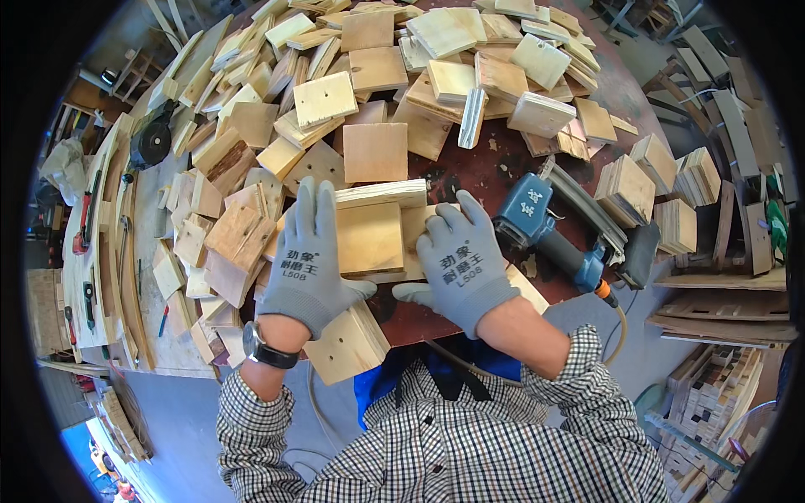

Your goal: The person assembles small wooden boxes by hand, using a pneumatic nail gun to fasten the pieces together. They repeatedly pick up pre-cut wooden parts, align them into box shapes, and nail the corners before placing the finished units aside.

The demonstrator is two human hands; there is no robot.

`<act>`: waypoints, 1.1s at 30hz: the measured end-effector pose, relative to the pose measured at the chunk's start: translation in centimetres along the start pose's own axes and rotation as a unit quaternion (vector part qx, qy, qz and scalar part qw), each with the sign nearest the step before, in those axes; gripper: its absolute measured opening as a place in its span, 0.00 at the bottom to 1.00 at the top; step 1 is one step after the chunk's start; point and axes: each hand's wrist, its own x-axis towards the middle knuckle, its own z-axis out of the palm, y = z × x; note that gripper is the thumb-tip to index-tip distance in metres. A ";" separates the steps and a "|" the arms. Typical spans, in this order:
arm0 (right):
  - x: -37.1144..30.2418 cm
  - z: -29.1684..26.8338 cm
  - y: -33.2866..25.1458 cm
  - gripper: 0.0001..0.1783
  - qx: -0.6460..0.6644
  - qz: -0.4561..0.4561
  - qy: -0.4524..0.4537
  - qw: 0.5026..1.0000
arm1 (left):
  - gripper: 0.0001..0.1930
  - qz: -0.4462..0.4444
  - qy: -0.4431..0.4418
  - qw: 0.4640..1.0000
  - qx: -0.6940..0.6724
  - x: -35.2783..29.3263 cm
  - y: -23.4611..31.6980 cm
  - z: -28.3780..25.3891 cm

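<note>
Both my hands wear grey coated gloves and flank a square wooden block near the table's front edge. Along its left side lies my left hand, fingers stretched out flat, thumb reaching to the block's near edge. My right hand rests over the pieces on the right, its fingers slightly bent and its thumb pointing left at the near edge. A narrow wood strip stands along the block's far edge. Below my left hand, a stack of square blocks overhangs the front edge. What lies under my palms is hidden.
A blue pneumatic nail gun with an orange-fitted hose lies right of my right hand. Stacked blocks stand beyond it. A large heap of wood squares covers the table's far side. A black tape measure sits far left.
</note>
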 end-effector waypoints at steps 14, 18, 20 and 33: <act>1.6 3.4 0.8 0.27 0.072 -0.049 0.151 0.985 | 0.61 -0.030 -0.048 0.998 0.038 1.0 1.8 -0.2; 2.4 3.7 1.5 0.23 0.081 -0.071 0.156 0.982 | 0.60 -0.026 -0.069 0.997 0.033 0.7 1.8 -0.2; 2.1 3.4 1.0 0.22 0.086 -0.070 0.163 0.980 | 0.60 -0.024 -0.054 0.996 0.063 0.3 1.5 0.4; 0.7 4.3 1.6 0.54 0.171 -0.032 0.164 0.971 | 0.43 -0.080 0.007 0.997 -0.017 -2.7 2.0 -0.3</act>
